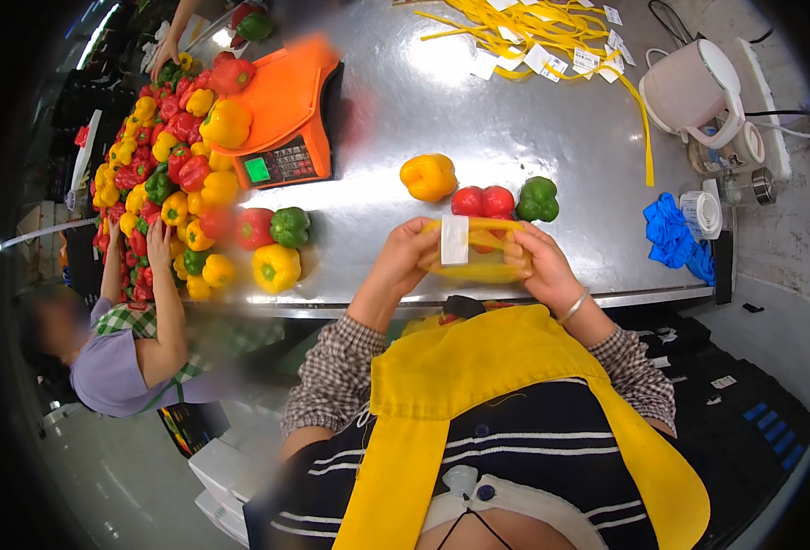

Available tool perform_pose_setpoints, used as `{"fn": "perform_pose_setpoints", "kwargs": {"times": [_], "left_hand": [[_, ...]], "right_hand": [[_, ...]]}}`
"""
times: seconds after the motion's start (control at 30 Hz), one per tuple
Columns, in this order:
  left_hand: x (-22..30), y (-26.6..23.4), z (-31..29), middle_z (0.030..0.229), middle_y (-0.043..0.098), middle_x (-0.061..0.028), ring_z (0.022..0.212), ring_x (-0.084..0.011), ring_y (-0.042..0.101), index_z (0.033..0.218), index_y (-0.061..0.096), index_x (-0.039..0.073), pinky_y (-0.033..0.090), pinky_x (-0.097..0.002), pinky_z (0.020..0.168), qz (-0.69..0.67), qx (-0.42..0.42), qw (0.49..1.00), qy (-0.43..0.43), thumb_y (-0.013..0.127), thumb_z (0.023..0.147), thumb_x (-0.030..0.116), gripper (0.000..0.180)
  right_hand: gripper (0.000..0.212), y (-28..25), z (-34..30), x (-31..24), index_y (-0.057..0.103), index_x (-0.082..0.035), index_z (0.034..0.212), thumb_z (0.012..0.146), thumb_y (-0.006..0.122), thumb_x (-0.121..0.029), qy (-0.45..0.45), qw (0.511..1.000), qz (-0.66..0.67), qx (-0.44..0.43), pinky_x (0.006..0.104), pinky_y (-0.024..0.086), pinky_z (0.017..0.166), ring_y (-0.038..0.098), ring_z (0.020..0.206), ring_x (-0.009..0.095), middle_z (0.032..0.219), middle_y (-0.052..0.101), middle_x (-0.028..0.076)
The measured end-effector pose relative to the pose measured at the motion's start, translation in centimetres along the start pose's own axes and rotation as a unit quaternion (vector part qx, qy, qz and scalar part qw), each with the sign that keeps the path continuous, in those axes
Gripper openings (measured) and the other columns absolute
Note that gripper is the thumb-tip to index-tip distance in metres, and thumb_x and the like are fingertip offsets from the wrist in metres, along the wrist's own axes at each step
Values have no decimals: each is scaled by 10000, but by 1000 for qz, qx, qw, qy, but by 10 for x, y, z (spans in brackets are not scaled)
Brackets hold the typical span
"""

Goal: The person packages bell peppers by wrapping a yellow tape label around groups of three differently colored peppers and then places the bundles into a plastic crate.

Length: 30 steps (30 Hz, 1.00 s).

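Note:
Between my two hands a yellow mesh net bag (480, 272) with a white label (455, 240) is stretched sideways at the table's near edge. My left hand (401, 260) pinches its left end beside the label. The right end is gripped by my right hand (549, 268), fingers closed. Just beyond the net lie a red bell pepper (485, 200), a yellow bell pepper (428, 178) to its left and a green bell pepper (538, 199) to its right. Part of the red pepper shows through the mesh.
An orange scale (281, 101) stands left on the metal table (377, 119), near a large pile of bell peppers (174, 209). Another person (130, 353) reaches into that pile. Labelled yellow net strips (551, 37) lie far back; a white jug (689, 87) and blue crumpled plastic (672, 236) sit right.

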<state>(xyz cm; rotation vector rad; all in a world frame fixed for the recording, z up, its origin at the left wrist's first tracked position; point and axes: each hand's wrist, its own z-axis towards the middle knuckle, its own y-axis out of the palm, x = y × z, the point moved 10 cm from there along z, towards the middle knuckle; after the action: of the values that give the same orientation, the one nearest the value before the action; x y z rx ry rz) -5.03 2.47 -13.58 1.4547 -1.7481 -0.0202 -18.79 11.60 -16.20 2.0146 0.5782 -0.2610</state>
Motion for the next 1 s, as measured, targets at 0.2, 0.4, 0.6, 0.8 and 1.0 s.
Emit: {"fn": "perform_pose_setpoints", "kwargs": {"times": [0.2, 0.4, 0.6, 0.8, 1.0], "left_hand": [[15, -12, 53, 589, 457, 53, 429, -30, 346, 912, 560, 75, 246, -217, 390, 17, 81, 979, 186, 575, 925, 97, 29], [1, -16, 55, 754, 580, 7, 643, -36, 514, 974, 563, 63, 415, -200, 566, -5, 130, 961, 243, 590, 906, 68, 73], [9, -6, 46, 735, 563, 18, 620, -37, 504, 977, 565, 54, 416, -191, 537, 117, 220, 927, 281, 542, 909, 88, 80], [-25, -21, 68, 538, 401, 70, 371, -38, 298, 970, 594, 63, 212, -221, 329, -108, 133, 984, 45, 507, 921, 134, 123], [-19, -23, 68, 558, 469, 55, 375, -43, 325, 906, 632, 48, 229, -225, 339, -42, 202, 976, 63, 559, 897, 113, 98]], "right_hand": [[79, -1, 6, -54, 605, -16, 910, 913, 557, -78, -266, 918, -235, 178, 172, 393, 614, 480, 669, 22, 748, 565, -38], [44, -10, 23, -71, 614, -3, 876, 871, 580, -30, -342, 878, -276, 189, 179, 376, 598, 465, 673, 13, 747, 551, -53], [73, -10, 31, -76, 582, -6, 747, 815, 595, -31, -313, 863, -342, 198, 208, 351, 526, 414, 587, 22, 624, 498, -51], [146, -6, 38, -80, 530, -17, 691, 809, 604, -62, -298, 827, -431, 202, 239, 360, 526, 404, 577, 45, 598, 484, -23], [151, -29, 41, -68, 596, -4, 770, 871, 578, -114, -190, 900, -334, 205, 226, 404, 593, 477, 652, 63, 694, 560, -14]]}}
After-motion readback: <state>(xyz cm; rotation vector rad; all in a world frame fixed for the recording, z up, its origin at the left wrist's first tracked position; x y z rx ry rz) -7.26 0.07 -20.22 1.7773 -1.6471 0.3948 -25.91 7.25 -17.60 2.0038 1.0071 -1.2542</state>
